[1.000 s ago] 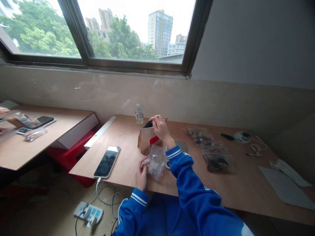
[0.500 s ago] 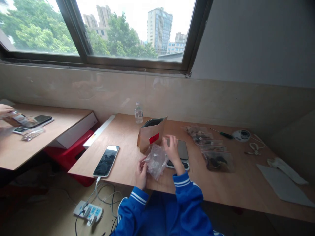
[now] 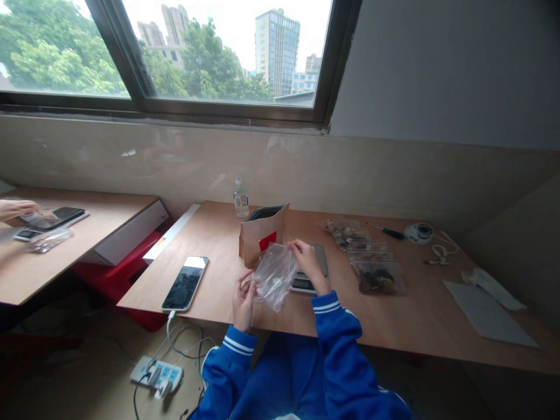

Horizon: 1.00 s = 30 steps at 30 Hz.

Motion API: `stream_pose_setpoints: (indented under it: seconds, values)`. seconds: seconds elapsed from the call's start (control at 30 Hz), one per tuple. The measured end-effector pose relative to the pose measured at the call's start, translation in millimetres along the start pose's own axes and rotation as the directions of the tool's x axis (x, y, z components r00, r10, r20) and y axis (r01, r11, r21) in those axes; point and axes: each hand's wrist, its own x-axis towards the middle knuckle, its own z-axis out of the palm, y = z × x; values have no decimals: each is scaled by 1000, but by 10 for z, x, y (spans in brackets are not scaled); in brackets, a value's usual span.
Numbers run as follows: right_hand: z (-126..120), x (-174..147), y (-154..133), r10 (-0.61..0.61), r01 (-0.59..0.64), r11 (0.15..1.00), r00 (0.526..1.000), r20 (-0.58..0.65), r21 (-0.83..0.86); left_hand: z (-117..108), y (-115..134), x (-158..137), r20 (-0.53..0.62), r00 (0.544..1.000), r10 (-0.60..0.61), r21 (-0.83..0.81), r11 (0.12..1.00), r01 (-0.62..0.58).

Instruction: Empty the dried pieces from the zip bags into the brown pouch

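Note:
A clear plastic bag (image 3: 275,275) is stretched between my two hands above the front part of the table. My left hand (image 3: 244,297) pinches its lower left side. The fingers of my right hand (image 3: 307,261) are closed on its upper right corner. Just behind the bag stands a brown paper pouch (image 3: 251,240), its top open, with a red label (image 3: 268,241). A small digital scale (image 3: 321,261) lies under and behind my right hand, which partly covers it.
Several filled zip bags (image 3: 378,277) lie on the right, near a screwdriver (image 3: 392,233), a white dome camera (image 3: 419,233) and a grey sheet (image 3: 487,315). A phone (image 3: 185,284) and a water bottle (image 3: 241,201) are on the left. Another person's hand (image 3: 17,208) works at the neighbouring table.
My right hand has moved from above the scale onto the bag's upper corner. The bag is now raised and spread more between both hands. The view has shifted slightly.

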Motion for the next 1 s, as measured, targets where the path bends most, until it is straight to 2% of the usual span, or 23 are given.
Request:
stream_pose_setpoints:
  seconds: [0.07,0.13,0.23,0.3,0.37,0.43,0.57,0.7,0.8,0.87,0.9,1.0]
  values:
    - [2,-2,34,74,-68,989,997,-36,133,23,31,-10,-58,998,28,-14,999,-29]
    - [24,-126,66,211,-192,930,977,-28,314,33,42,-3,-70,996,62,-10,998,-62]
    - [116,-462,67,379,-405,753,911,162,519,29,49,24,21,996,90,65,994,-91]
    - [208,-673,36,388,-506,653,863,325,564,24,59,32,102,992,80,123,988,-93]
    - [297,-800,12,366,-530,620,847,385,578,20,68,22,163,984,73,146,984,-97]
    - [352,-837,24,377,-514,627,858,349,586,10,68,-2,178,982,64,142,986,-90]
    - [338,-813,156,414,-507,636,861,297,582,-64,13,-39,128,992,5,167,986,-26]
    - [324,-859,278,436,-504,684,862,259,528,-186,-107,8,102,995,1,270,962,-28]
    - [349,-910,314,477,-512,725,856,199,461,-256,-188,64,125,992,21,394,916,-69]
    - [320,-928,325,483,-491,781,867,124,387,-270,-210,73,128,989,67,544,829,-127]
    - [280,-934,331,469,-466,819,880,78,334,-263,-208,63,119,988,100,637,755,-154]
    - [58,-954,368,372,-365,917,928,-20,160,-177,-166,3,159,962,221,857,452,-246]
